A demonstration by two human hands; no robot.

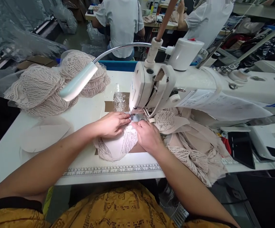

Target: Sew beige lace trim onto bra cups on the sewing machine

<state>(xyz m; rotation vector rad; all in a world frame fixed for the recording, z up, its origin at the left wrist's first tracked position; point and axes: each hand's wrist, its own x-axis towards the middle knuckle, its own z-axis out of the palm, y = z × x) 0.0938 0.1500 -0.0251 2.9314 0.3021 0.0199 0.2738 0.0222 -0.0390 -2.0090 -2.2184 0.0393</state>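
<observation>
Under the head of a white sewing machine (pixel 140 85) lies a pale pink lace fabric piece (pixel 115 147), its far edge close to the presser foot. My left hand (pixel 112 124) rests flat on it, fingers stretched toward the needle area. On the other side, my right hand (pixel 150 134) has its fingers bent and pinched on the fabric's right edge, just right of the foot. The needle itself is hidden by the machine head and my fingers. A bright lamp spot falls on the cloth between both hands.
Stacked lace pieces (pixel 40 88) stand at the back left, near a gooseneck lamp (pixel 80 80). Sheer cut pieces (pixel 46 134) lie at left. More lace fabric (pixel 194 148) heaps right of the machine. A ruler strip (pixel 113 170) runs along the front edge. Two people sit beyond.
</observation>
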